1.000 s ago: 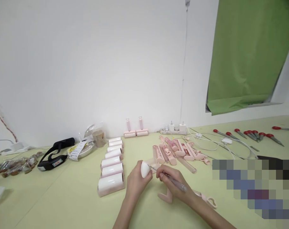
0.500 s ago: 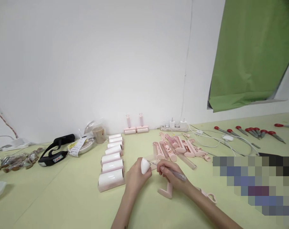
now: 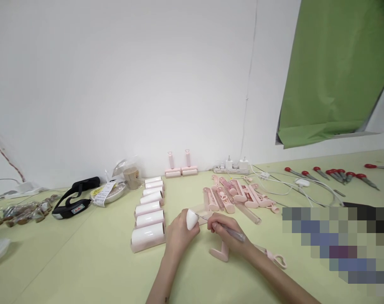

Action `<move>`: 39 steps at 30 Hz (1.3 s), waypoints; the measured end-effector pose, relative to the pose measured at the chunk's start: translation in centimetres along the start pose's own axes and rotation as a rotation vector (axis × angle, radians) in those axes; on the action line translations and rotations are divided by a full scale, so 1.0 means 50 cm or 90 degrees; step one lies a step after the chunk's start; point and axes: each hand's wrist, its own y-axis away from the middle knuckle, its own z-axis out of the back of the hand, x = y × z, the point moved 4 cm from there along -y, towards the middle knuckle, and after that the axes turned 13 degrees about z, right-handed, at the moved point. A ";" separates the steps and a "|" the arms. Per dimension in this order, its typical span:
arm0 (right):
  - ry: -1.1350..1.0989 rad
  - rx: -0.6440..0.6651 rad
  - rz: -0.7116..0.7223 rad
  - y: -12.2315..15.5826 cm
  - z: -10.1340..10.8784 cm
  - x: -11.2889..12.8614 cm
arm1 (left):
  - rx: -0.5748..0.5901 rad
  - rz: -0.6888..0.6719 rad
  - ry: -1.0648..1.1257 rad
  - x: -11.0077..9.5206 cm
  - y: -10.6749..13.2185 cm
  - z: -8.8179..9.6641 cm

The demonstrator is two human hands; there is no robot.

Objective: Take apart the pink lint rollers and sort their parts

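My left hand (image 3: 179,234) is closed around a smooth white rounded piece (image 3: 192,219), with much of it covered by the fingers. A slim tool that looks like a screwdriver, with a clear handle (image 3: 238,234), is gripped in my right hand (image 3: 225,230). Its thin metal shaft points left, and the tip meets or nearly meets the white piece; I cannot tell which. Below my right hand lies a pale pink roller frame (image 3: 221,252), partly hidden by it. To the left of my hands, several white lint rolls (image 3: 149,232) rest in pink covers in a row.
Pink handles and clear tubes form a pile (image 3: 236,195) beyond my right hand. Two lint rollers (image 3: 188,170) stand by the wall. A power strip (image 3: 231,170), white cables and red-ended tools (image 3: 337,173) lie to the right. A black strap (image 3: 72,209) lies left.
Both hands keep their grips and have barely shifted, with the tool still pointing at the white piece. The view has moved very slightly.
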 end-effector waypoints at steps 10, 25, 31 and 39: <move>0.025 -0.026 -0.098 -0.004 0.011 -0.028 | -0.001 0.047 -0.012 -0.005 -0.003 0.006; -0.063 -0.021 -0.036 -0.005 0.005 -0.004 | 0.007 0.034 -0.034 -0.007 0.001 0.001; -0.027 -0.016 -0.015 -0.005 0.008 0.000 | 0.021 0.050 -0.028 -0.007 0.004 0.004; 0.045 -0.064 -0.078 -0.004 0.025 -0.009 | 0.036 0.100 -0.028 -0.005 0.004 0.003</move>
